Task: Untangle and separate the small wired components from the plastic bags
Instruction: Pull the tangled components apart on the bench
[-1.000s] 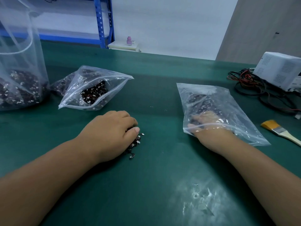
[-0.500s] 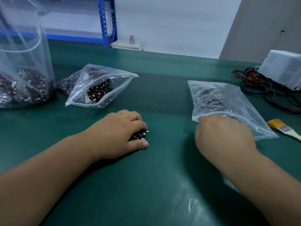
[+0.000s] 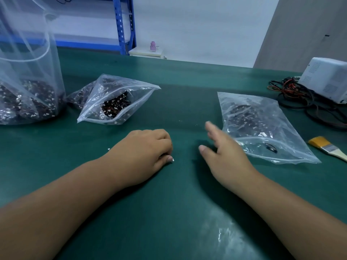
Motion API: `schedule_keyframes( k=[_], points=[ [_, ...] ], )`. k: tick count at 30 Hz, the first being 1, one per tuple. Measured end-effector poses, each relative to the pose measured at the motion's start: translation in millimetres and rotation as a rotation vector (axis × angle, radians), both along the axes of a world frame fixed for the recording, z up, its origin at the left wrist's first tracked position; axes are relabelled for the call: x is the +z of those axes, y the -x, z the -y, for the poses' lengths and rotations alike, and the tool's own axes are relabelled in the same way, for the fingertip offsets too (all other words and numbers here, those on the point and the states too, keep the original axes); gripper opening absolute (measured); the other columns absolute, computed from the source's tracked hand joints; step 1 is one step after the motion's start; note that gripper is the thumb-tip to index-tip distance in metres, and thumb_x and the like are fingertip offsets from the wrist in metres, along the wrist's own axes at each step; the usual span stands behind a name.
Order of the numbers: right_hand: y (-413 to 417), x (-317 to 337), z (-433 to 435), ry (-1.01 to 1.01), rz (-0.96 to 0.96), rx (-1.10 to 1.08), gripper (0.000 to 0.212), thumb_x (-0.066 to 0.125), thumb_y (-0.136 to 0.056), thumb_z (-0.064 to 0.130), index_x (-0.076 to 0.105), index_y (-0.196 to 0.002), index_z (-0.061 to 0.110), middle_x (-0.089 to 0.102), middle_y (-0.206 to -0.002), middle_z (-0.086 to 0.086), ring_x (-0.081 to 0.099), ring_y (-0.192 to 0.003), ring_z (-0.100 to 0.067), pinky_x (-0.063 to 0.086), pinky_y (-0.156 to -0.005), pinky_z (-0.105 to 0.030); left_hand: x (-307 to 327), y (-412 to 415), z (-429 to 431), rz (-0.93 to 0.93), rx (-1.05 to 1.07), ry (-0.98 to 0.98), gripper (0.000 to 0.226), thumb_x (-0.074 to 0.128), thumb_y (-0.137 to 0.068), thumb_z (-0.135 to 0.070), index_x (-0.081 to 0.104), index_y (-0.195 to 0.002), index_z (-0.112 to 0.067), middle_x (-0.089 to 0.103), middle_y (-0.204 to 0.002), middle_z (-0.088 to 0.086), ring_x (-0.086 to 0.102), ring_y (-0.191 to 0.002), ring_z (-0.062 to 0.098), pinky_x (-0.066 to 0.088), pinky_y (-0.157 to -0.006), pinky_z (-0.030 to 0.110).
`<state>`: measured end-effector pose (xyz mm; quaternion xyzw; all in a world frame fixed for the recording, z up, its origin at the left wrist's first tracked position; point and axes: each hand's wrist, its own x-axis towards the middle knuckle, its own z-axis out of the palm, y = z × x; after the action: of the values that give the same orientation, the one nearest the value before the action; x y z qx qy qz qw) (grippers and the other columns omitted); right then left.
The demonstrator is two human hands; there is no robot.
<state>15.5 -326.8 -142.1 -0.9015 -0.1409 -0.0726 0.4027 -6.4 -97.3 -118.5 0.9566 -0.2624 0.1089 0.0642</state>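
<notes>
Left hand (image 3: 142, 152): fingers curled tight over wired components (image 3: 173, 160), mostly hidden, middle of desk (image 3: 169, 212). Right hand (image 3: 223, 152): fingers spread loose, blurred, gripping nothing, just beside flat bag (image 3: 262, 128) toward right edge. Open bag (image 3: 116, 104), tall bag (image 3: 28, 81) toward far-left corner. Brush (image 3: 328, 147) at right edge.
</notes>
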Motion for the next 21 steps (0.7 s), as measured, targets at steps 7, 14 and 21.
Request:
schedule_keyframes(
  k=[7, 14, 21],
  points=[
    [7, 2, 4, 0.059, 0.107, -0.016, 0.044, 0.065, -0.094, 0.03, 0.058, -0.137, 0.025, 0.061, -0.132, 0.013, 0.053, -0.121, -0.004, 0.039, -0.102, -0.02, 1, 2, 7, 0.064, 0.015, -0.008, 0.018, 0.043, -0.096, -0.046, 0.056, -0.095, -0.033, 0.058, -0.097, -0.015, 0.055, -0.092, 0.013, 0.043, -0.087, 0.035],
    [18, 11, -10, 0.325, 0.2, 0.226, 0.02, 0.062, -0.093, 0.042, 0.072, -0.095, 0.025, 0.057, -0.086, 0.011, 0.053, -0.091, -0.019, 0.046, -0.085, -0.04, 1, 6, 16, 0.092, -0.058, 0.089, 0.008, 0.055, -0.093, -0.037, 0.06, -0.094, -0.031, 0.063, -0.086, -0.012, 0.058, -0.085, 0.017, 0.046, -0.08, 0.04],
    [20, 8, -12, 0.23, 0.202, 0.291, 0.022, 0.058, -0.087, 0.044, 0.068, -0.083, 0.026, 0.056, -0.076, 0.012, 0.053, -0.078, -0.009, 0.046, -0.073, -0.03, -2, 9, 19, 0.113, -0.077, 0.159, 0.013, 0.064, -0.09, -0.033, 0.058, -0.098, -0.025, 0.063, -0.083, -0.01, 0.058, -0.079, 0.019, 0.046, -0.074, 0.039]
  ],
)
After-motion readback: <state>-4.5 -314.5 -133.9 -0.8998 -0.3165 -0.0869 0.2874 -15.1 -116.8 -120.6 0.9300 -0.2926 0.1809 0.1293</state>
